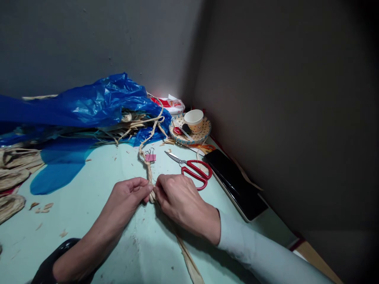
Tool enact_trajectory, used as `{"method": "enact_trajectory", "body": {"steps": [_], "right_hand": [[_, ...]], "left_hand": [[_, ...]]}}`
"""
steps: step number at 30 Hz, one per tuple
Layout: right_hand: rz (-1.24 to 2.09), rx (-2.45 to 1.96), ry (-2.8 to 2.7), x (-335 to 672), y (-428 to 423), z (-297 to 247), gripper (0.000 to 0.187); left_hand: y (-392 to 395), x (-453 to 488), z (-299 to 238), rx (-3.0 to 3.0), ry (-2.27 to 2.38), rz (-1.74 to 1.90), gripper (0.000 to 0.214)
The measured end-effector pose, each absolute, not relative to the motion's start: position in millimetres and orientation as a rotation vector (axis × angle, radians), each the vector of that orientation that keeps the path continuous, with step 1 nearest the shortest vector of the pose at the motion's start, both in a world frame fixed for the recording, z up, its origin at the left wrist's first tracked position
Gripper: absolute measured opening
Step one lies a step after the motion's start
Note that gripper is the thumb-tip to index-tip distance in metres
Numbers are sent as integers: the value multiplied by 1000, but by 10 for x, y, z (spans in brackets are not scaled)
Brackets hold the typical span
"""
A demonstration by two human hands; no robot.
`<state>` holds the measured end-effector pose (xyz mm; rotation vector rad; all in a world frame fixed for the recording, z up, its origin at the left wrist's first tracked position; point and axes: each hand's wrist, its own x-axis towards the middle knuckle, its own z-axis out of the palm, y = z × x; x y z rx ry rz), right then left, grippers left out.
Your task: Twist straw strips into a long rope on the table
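A pale braided cord of dried plant fibre [149, 172] runs from the blue bag down to my fingers. My left hand [130, 192] pinches its lower end from the left, thumb and fingers pressed together. From the right, my right hand [177, 197] grips the strands at the same spot, its fingertips mostly hidden behind the knuckles. A loose flat strip of fibre [188, 260] trails from under my right hand toward the near edge of the view. Beside the cord, just above my hands, sits a pink binder clip [151, 157].
Red-handled scissors [194, 169] lie beyond my right hand, beside a black phone or tablet [233, 183]. A patterned basket [204, 136] holds a paper cup [194, 120]. The blue plastic bag [97, 102] covers dried fibres at the back left. Coiled fibre pieces [13, 179] lie far left.
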<state>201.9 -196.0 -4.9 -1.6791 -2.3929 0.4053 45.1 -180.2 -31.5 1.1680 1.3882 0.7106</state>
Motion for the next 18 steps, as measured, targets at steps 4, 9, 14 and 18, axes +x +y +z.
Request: {"method": "enact_trajectory", "body": {"steps": [4, 9, 14, 18], "right_hand": [[205, -1597, -2552, 1989, -1968, -49, 18], [116, -1591, -2602, 1923, -1986, 19, 13], [-32, -1577, -2647, 1748, -2089, 56, 10], [-140, -1587, -2620, 1631, -2156, -3, 14]], "left_hand": [[-1811, 462, -333, 1199, 1377, 770, 23], [-1819, 473, -318, 1168, 1328, 823, 18], [-1829, 470, -324, 1127, 1294, 829, 17], [-1841, 449, -297, 1098, 1242, 804, 16]]}}
